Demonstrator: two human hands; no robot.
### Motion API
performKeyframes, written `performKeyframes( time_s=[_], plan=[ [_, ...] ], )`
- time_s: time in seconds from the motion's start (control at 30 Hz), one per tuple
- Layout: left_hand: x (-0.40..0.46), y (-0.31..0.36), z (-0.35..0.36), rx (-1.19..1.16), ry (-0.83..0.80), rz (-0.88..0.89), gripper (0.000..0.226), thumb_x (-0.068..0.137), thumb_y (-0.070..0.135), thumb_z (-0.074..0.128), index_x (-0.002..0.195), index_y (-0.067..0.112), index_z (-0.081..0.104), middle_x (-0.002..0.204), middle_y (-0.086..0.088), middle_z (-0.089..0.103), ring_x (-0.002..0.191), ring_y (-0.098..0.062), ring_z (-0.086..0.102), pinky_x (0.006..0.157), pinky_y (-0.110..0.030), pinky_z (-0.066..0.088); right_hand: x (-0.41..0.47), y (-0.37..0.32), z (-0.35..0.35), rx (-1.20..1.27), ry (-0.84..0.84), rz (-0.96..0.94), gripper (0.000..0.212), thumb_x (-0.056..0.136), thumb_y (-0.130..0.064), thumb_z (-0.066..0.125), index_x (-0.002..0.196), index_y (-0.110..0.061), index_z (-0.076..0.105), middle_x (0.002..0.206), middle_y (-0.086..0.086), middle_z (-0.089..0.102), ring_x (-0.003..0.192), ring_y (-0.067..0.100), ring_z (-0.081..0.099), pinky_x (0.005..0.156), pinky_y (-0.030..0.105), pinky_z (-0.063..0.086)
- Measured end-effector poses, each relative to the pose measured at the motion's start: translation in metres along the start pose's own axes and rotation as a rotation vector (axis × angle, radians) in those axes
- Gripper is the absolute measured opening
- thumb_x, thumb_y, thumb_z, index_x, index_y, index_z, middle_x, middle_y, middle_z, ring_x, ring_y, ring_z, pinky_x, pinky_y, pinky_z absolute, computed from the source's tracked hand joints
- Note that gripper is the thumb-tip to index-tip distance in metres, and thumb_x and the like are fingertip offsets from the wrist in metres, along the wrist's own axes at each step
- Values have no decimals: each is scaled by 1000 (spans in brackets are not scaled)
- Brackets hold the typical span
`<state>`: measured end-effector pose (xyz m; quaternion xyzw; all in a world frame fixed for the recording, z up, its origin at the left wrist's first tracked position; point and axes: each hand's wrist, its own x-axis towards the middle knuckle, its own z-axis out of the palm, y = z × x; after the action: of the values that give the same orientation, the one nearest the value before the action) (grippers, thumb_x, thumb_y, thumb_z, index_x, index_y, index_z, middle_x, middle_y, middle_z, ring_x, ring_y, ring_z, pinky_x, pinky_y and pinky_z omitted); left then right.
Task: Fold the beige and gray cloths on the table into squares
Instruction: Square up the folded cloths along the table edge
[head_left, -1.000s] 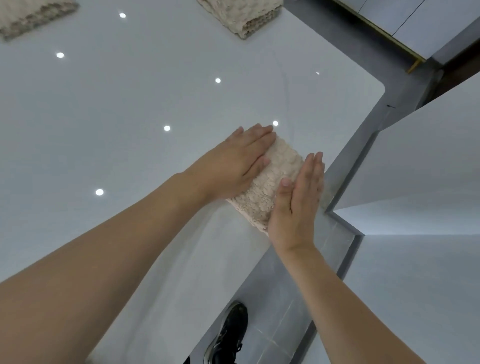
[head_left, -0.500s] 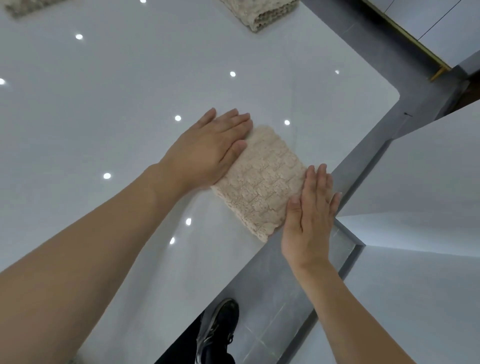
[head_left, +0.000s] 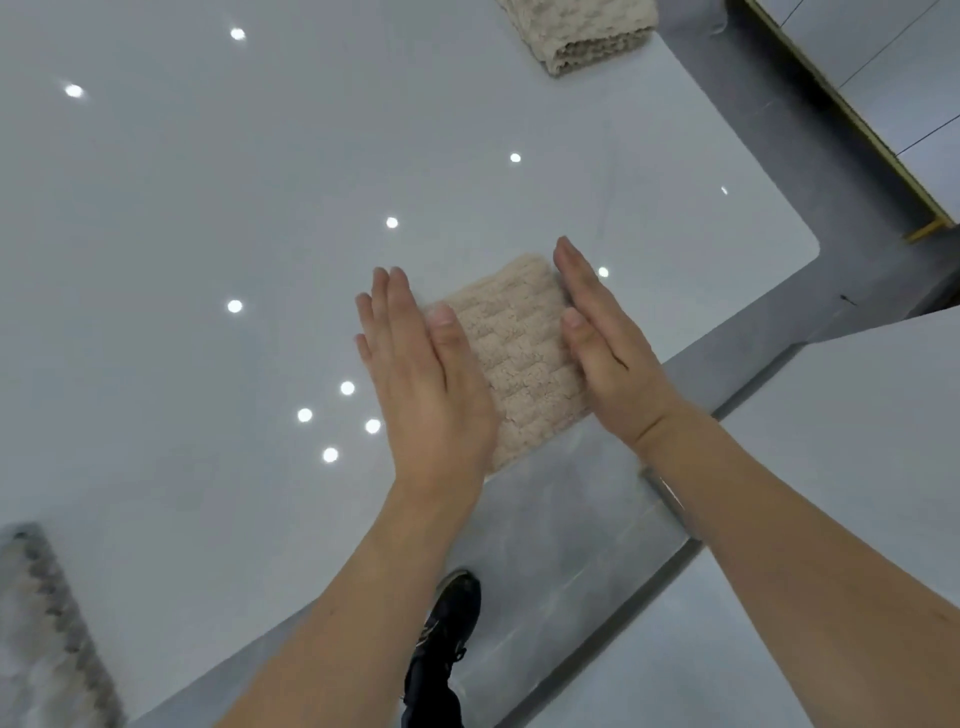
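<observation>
A beige knitted cloth (head_left: 514, 353), folded into a small thick square, lies near the front edge of the glossy white table (head_left: 208, 208). My left hand (head_left: 426, 379) stands flat against the cloth's left side, fingers straight and together, thumb on top of the cloth. My right hand (head_left: 602, 343) presses flat against its right side in the same way. Neither hand grips it. A second folded beige cloth (head_left: 582, 31) lies at the table's far edge. A gray patterned cloth (head_left: 47, 634) shows blurred at the lower left.
The table's rounded right corner (head_left: 800, 254) sits just beyond the cloth. Below the front edge are gray floor tiles (head_left: 561, 561) and a black shoe (head_left: 447, 618). A white surface (head_left: 857, 415) rises on the right. Ceiling lights reflect on the tabletop.
My left hand has slid off the cloth's top to its left side, and my right hand has moved from the near edge to the right side. The view has shifted, bringing the gray cloth in.
</observation>
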<state>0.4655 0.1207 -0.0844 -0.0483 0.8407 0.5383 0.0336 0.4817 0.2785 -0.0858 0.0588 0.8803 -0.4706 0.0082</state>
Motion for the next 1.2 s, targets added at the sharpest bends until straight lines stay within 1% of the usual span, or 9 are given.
performKeyframes(
  time_s=[0.1, 0.2, 0.37, 0.5, 0.6, 0.77, 0.9, 1.03, 1.2],
  plan=[
    [-4, -2, 5, -2, 10, 15, 52, 107, 35, 19, 155, 17, 13, 163, 8, 8, 148, -2, -7, 122, -30, -6, 1, 1, 2, -3, -33, -30, 50, 103, -19, 30, 152, -9, 21, 161, -2, 16, 147, 2, 11, 121, 26, 10],
    [-5, 0, 9, -31, 21, 10, 52, 107, 35, 21, 155, 16, 15, 163, 8, 8, 148, -2, -8, 122, -31, -2, 2, 3, 5, -14, -49, -71, 51, 103, -24, 28, 152, -9, 21, 161, -1, 16, 147, 4, 11, 122, 33, 11],
    [-8, 1, 15, -36, 7, 31, 54, 106, 37, 22, 155, 14, 16, 164, 6, 6, 148, -3, -10, 121, -24, 2, 4, 7, 9, -100, -41, -109, 56, 101, -34, 23, 152, -11, 21, 159, -6, 14, 147, 3, 10, 122, 34, 9],
    [-4, -9, 15, 259, -7, 87, 56, 105, 36, 19, 154, 8, 16, 164, -4, 8, 150, -15, -6, 123, -36, 4, 7, 11, 13, -274, -54, -130, 57, 102, -36, 19, 152, -9, 21, 161, 1, 14, 148, 4, 7, 122, 31, 3],
    [-3, -18, 11, 559, -40, 111, 58, 104, 37, 15, 155, 10, 10, 164, -5, 5, 151, -19, -4, 122, -37, -5, 7, 15, 12, -475, -70, -137, 59, 102, -40, 16, 153, -11, 19, 162, 2, 12, 148, 8, 7, 122, 35, 2],
    [7, -26, -13, 809, -87, 167, 63, 103, 41, 11, 155, 7, 9, 163, -9, 9, 151, -25, -1, 121, -43, -6, -2, 26, -3, -720, -82, -38, 64, 100, -46, 7, 155, -13, 10, 163, 0, 3, 149, 13, -2, 122, 39, -2],
    [33, 0, -15, 821, -173, 326, 59, 104, 37, 19, 153, 3, 19, 161, -14, 16, 150, -29, 6, 122, -42, -3, -11, 30, -21, -695, -26, 54, 63, 100, -44, 10, 154, -12, 11, 163, 2, 4, 149, 14, -2, 121, 33, -5],
    [55, 38, 24, 893, -336, 587, 59, 104, 37, 19, 154, 5, 14, 163, -12, 11, 151, -28, 1, 121, -39, -5, -15, 32, -44, -687, 127, 159, 57, 102, -29, 27, 153, -6, 15, 162, 9, 9, 150, 20, 3, 122, 36, -1],
    [67, 68, 75, 920, -468, 795, 59, 104, 35, 19, 155, 6, 11, 163, -9, 7, 151, -25, -2, 119, -36, -9, -21, 49, -77, -672, 206, 264, 57, 102, -27, 30, 152, -3, 15, 162, 11, 9, 150, 21, 2, 122, 38, 1]
  ],
)
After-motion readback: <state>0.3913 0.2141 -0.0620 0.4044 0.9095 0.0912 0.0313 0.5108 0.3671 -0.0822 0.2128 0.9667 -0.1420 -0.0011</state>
